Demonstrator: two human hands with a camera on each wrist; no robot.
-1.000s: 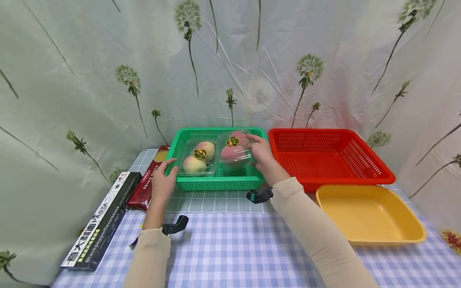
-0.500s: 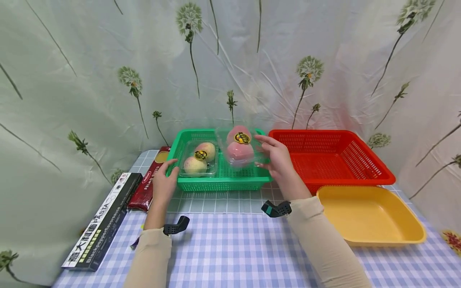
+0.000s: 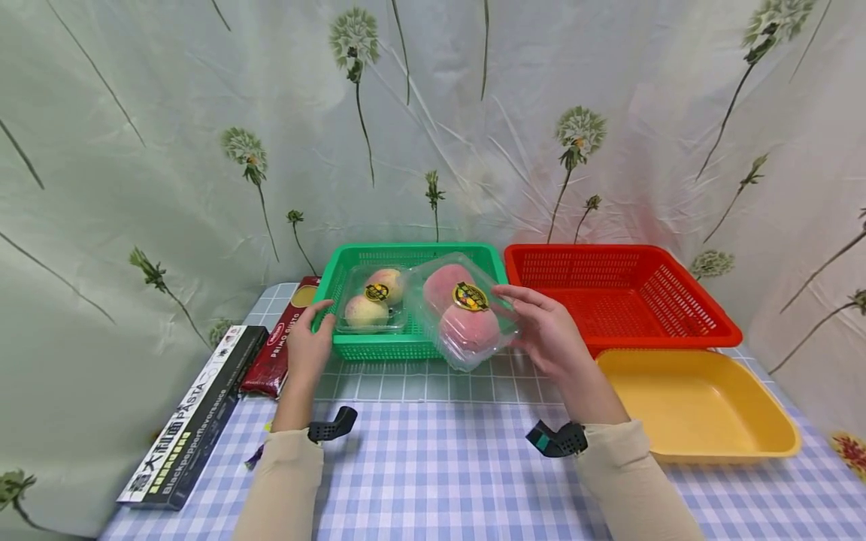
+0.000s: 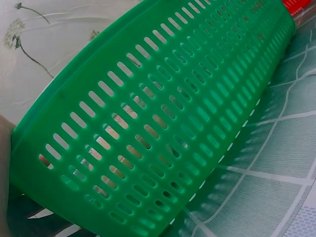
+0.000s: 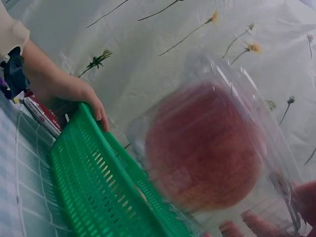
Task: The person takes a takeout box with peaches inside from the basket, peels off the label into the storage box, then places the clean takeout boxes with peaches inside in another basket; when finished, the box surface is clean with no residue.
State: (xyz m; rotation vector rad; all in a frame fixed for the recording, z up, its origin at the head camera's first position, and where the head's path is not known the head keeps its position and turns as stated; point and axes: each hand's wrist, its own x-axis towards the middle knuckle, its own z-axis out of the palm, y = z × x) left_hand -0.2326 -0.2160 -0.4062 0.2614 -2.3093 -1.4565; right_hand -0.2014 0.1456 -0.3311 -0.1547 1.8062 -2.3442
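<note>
My right hand holds a clear plastic box of peaches by its right edge. Two pink peaches and a black-and-gold label show through its lid. The box is tilted in the air over the front right of the green basket; close up, it fills much of the right wrist view. At the basket's left front corner, my left hand grips the rim, its fingers hooked over the edge in the right wrist view. A second clear box with two pale yellow-pink peaches lies inside the basket.
Right of the green basket stands a red basket, with a yellow tray in front of it. A red pasta packet and a black-and-white pasta box lie at the left. The tablecloth is checked.
My right hand has lifted the box of pink peaches out of the green basket and drawn it right and nearer, tilting it. My left hand stays at the rim.
</note>
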